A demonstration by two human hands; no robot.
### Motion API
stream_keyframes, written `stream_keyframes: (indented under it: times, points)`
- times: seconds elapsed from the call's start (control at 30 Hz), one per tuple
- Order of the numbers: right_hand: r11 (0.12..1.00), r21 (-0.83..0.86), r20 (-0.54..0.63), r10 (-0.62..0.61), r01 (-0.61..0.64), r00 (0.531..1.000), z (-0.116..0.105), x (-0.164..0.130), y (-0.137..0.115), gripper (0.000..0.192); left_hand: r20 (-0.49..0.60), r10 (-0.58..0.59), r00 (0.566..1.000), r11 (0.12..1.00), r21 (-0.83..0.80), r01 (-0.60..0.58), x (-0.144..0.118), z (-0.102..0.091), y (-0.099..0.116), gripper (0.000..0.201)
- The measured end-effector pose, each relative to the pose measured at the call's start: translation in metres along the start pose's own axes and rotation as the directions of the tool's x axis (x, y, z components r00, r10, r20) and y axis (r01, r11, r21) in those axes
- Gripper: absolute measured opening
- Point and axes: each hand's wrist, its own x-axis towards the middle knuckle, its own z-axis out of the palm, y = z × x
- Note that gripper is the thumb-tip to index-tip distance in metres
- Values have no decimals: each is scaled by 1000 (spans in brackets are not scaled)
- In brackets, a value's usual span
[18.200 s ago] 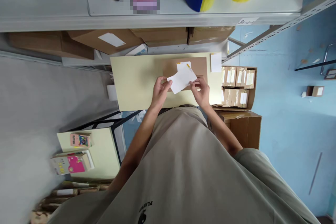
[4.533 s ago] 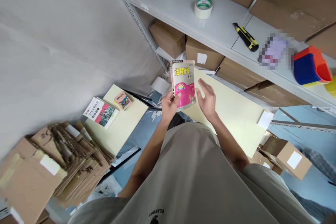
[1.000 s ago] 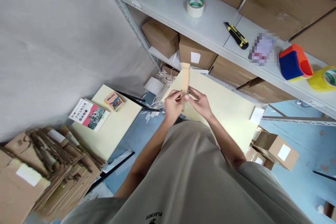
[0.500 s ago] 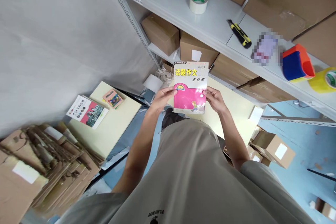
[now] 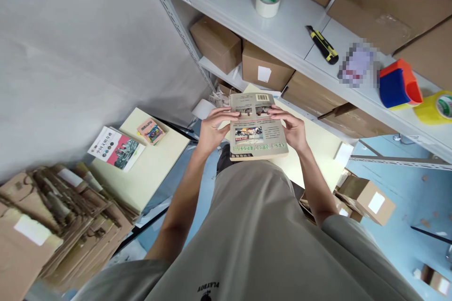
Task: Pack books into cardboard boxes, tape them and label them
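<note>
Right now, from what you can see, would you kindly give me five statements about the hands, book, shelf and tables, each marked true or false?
1. The left hand and right hand both hold one book. True.
2. The book is open. False: it is closed, its barcode side showing.
3. The knife lies on the shelf, right of the white tape in the picture. True.
4. The side table holds just one thing. False: a white and pink book and a small pink item lie there.
5. Cardboard boxes sit below the shelf. True.

The book (image 5: pixel 257 128) blocks the table (image 5: pixel 323 145) at left, leaving passage at right.
</note>
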Motion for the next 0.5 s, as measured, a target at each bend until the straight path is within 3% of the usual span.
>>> stream_keyframes:
  times: [0.13, 0.23, 0.3, 0.4, 0.5]
  points:
    - [998, -56, 41, 20, -18, 999, -3, -3, -8, 47, -2, -129, 992, 989, -71, 128, -3, 2, 6, 41]
    - [988, -137, 8, 77, -75, 997, -3, -10, -8, 63, 5, -306, 952, 939, -161, 303, -8, 4, 1, 62]
    - [981, -140, -12, 134, -134, 991, -3, -13, -7, 74, 37, -370, 928, 909, -191, 370, -12, 4, -2, 63]
    - [971, -113, -26, 208, -209, 978, -5, -15, -5, 70, 127, -392, 911, 888, -205, 411, -15, 4, -2, 54]
    - [964, -35, -14, 263, -263, 965, -5, -14, -5, 67, 205, -416, 886, 864, -215, 455, -15, 5, 1, 62]
